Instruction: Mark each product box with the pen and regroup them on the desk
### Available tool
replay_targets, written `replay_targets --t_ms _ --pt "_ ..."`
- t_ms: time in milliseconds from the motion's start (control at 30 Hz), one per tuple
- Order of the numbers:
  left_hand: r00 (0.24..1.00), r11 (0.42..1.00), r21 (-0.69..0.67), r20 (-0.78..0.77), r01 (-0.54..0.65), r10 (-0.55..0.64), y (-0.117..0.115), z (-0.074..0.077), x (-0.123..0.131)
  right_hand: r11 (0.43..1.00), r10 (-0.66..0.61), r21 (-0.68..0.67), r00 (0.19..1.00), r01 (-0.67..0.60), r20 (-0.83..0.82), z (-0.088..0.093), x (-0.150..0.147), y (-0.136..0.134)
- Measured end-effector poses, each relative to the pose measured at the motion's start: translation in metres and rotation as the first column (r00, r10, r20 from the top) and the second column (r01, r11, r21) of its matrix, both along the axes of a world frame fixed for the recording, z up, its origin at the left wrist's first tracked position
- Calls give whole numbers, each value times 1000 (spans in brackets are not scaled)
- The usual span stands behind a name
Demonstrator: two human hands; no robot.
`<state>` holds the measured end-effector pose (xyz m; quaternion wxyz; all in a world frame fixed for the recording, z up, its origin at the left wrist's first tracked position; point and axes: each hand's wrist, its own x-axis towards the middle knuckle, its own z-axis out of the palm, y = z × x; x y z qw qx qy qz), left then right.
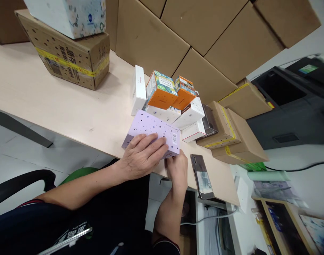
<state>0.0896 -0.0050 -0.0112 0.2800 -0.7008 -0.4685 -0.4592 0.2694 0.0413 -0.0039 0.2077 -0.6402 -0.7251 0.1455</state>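
Observation:
A light purple box point(154, 127) with dark dots and rings and a white barcode label rests at the front edge of the table, set at a slant. My left hand point(144, 152) lies across its near side, fingers bent over the printed face and thumb out of sight. At the box's lower right corner, my right hand point(177, 168) has its fingers curled against the end, with the fingertips partly hidden. Just behind the box stand a white upright box point(139, 90), two orange boxes point(162, 97) with coloured tops, and several white boxes point(190, 113).
A phone point(201, 177) lies to the right on the table point(98, 117). Taped cartons point(217, 127) stand beyond it, near a black printer point(284, 106). Large brown cartons point(148, 39) wall off the back. At left, a floral box point(84, 17) sits on a yellow-taped carton point(71, 60).

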Motion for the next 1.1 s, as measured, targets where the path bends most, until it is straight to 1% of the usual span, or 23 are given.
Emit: replay_targets --t_ms 67,133,167,200,267,333,367,433,467,567,633,700,767,800,867,967,1033,1067,1100 --pt "1000 1000 -6 -3 8 -8 0 0 0 992 -95 85 995 94 14 2 20 -5" --pt "1000 1000 -13 -7 16 -16 0 0 -1 961 -234 172 969 218 79 4 51 -11" --pt "1000 1000 -16 -7 18 -18 0 -1 -1 954 -278 160 951 255 137 4 68 -14" --pt "1000 1000 -17 -7 20 -20 0 -1 -1 946 -321 118 928 302 191 3 86 -17" --pt "1000 1000 -9 2 23 -22 0 -1 -1 909 -404 -1 883 416 240 -1 117 -20" --pt "1000 1000 -1 11 22 -22 1 -1 0 916 -362 -99 909 388 206 -5 137 -21" --pt "1000 1000 1 15 21 -21 1 -1 1 930 -327 -116 928 350 176 -8 143 -21" --pt "1000 1000 0 18 17 -17 1 0 1 954 -272 -90 953 285 137 -11 145 -20" --pt "1000 1000 0 17 17 -17 1 0 1 959 -267 -60 954 277 133 -12 144 -20" --pt "1000 1000 5 11 20 -21 1 1 1 954 -301 31 945 299 126 -12 134 -21" --pt "1000 1000 4 7 19 -19 1 1 1 946 -322 65 943 317 89 -10 126 -25" --pt "1000 1000 8 6 18 -18 1 1 1 940 -336 65 942 335 -1 -6 119 -33" --pt "1000 1000 13 2 22 -22 2 2 1 936 -339 30 922 350 -184 1 111 -42" --pt "1000 1000 15 1 23 -23 2 2 1 935 -336 6 892 354 -304 4 106 -46" --pt "1000 1000 14 -1 23 -23 2 2 1 938 -312 -41 788 343 -531 14 93 -55" --pt "1000 1000 7 -2 21 -21 1 2 1 951 -264 -109 578 289 -772 30 68 -64" --pt "1000 1000 6 -3 17 -17 1 1 1 958 -278 -224 399 179 -874 42 50 -68" --pt "1000 1000 6 -3 15 -15 1 0 1 947 -323 -307 312 100 -894 48 41 -70" --pt "1000 1000 8 -4 12 -12 1 0 1 920 -381 -391 246 8 -891 54 32 -73"
